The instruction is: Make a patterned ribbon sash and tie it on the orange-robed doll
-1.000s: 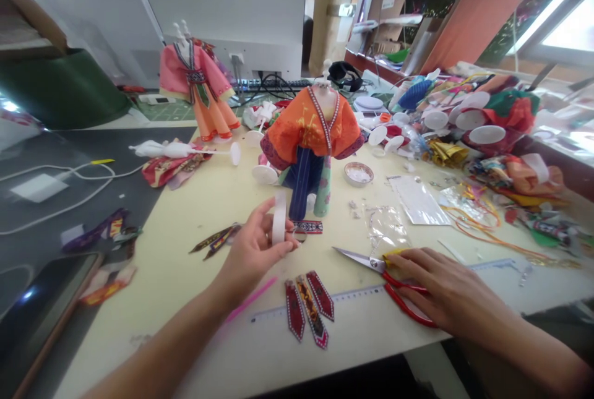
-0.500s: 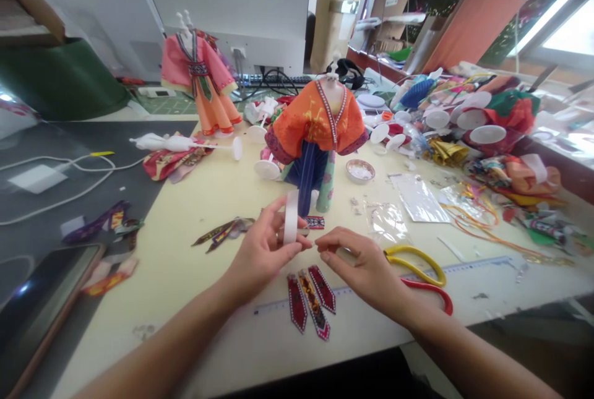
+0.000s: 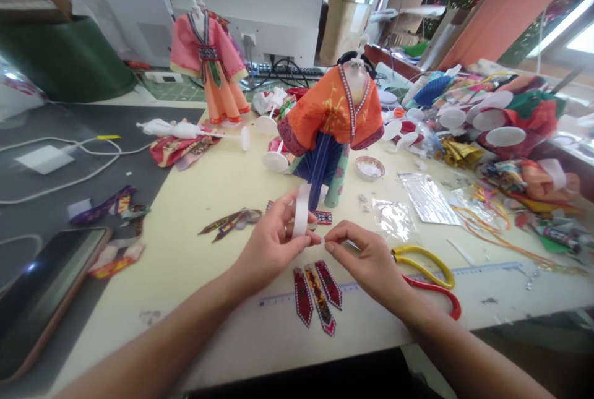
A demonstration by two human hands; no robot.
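Observation:
My left hand (image 3: 273, 241) is closed around a roll of white tape (image 3: 301, 210), which stands on edge between the thumb and fingers. Close beside it, my right hand (image 3: 362, 257) makes a pinch, its fingertips almost meeting the left ones. A tiny pale bit shows at that pinch, too small to name. Partly hidden under the right hand are scissors (image 3: 424, 257) with one yellow and one red handle. Below the hands lie three pointed, bead-edged fabric strips (image 3: 317, 294). A patterned band (image 3: 323, 218) lies behind the fingers, partly covered.
An orange-robed doll form (image 3: 334, 114) stands ahead, and a pink-robed one (image 3: 208, 65) farther left. A ruler (image 3: 477, 269) crosses the table under the strips. A small bowl (image 3: 370, 167), plastic bags (image 3: 429, 198) and a heap of doll parts (image 3: 492, 108) occupy the right; a phone (image 3: 51, 300) lies left.
The whole view has shifted slightly, so things appear farther right and mostly a little higher. Both hands keep nearly the same pose, fingertips close together, with the tape roll still in the left.

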